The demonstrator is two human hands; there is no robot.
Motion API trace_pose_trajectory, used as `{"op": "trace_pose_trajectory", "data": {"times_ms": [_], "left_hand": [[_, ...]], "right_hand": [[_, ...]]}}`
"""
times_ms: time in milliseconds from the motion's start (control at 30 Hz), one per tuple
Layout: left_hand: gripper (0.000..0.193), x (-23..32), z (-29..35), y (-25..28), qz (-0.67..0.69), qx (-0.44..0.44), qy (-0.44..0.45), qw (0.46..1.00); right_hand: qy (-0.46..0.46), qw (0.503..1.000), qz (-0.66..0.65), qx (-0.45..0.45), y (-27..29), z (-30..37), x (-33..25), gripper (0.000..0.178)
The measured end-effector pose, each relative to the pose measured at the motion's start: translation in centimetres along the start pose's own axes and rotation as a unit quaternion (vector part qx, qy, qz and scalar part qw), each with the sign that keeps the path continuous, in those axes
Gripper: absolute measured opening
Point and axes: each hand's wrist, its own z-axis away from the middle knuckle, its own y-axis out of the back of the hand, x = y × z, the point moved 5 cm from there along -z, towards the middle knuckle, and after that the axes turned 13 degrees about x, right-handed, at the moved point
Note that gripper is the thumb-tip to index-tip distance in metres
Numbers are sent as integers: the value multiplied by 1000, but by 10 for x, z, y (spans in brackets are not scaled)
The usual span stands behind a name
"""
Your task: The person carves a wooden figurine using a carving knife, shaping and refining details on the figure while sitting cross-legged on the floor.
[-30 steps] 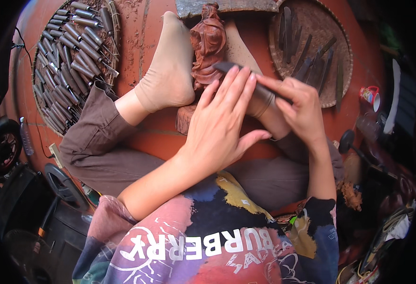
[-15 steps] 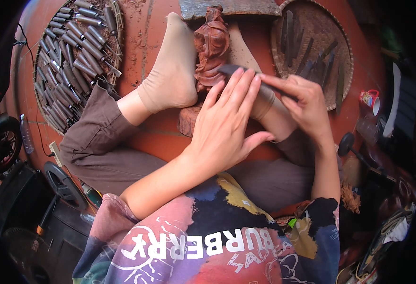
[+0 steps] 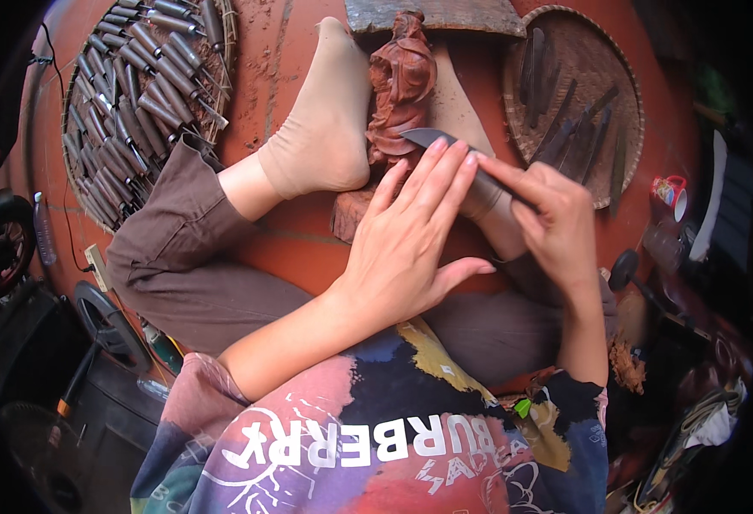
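Observation:
A reddish-brown carved wooden figure (image 3: 402,81), with folds like robes, is held between my two socked feet. The dark blade of a knife (image 3: 428,136) lies across its lower part, tip pointing left. My right hand (image 3: 556,210) is closed round the knife's dark handle, index finger stretched along it. From the near side, my left hand (image 3: 406,231) rests its extended fingertips against the blade's near edge, thumb spread to the right. Whether the cutting edge bites into the wood is hidden. Just below the figure sits a reddish wooden block (image 3: 347,214).
Many wooden-handled carving tools fill a round woven tray (image 3: 228,94) at the far left. Another woven tray (image 3: 575,51) at the far right holds dark flat blades. A wooden board (image 3: 471,17) lies beyond the figure. A red-and-white mug (image 3: 671,195) stands at the right.
The knife and both hands have shifted slightly toward me and left relative to the figure. The whole view has moved a little, so the trays and feet appear farther right.

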Motion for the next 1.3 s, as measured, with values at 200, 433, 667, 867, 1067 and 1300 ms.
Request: {"op": "trace_pose_trajectory", "data": {"times_ms": [200,433,667,867,1067,1300], "left_hand": [[100,-1,7,-6,-12,-8,0,1000],[98,-1,-1,-12,-15,-1,-7,1000],[101,0,-13,-6,-23,-8,-10,1000],[97,6,-6,-4,17,-9,9,1000],[92,6,0,-10,-17,-14,-13,1000],[92,2,-2,-13,-42,-15,-23,999]], "right_hand": [[-8,1000,-17,-9,-6,5,2,59],[-15,998,-62,-18,-9,-1,15,59],[-16,996,-83,22,-7,-7,18,60],[8,994,-112,13,-2,-2,16,59],[-68,989,-132,-18,-19,17,27,55],[-103,980,-166,-27,-29,24,32,55]]}}
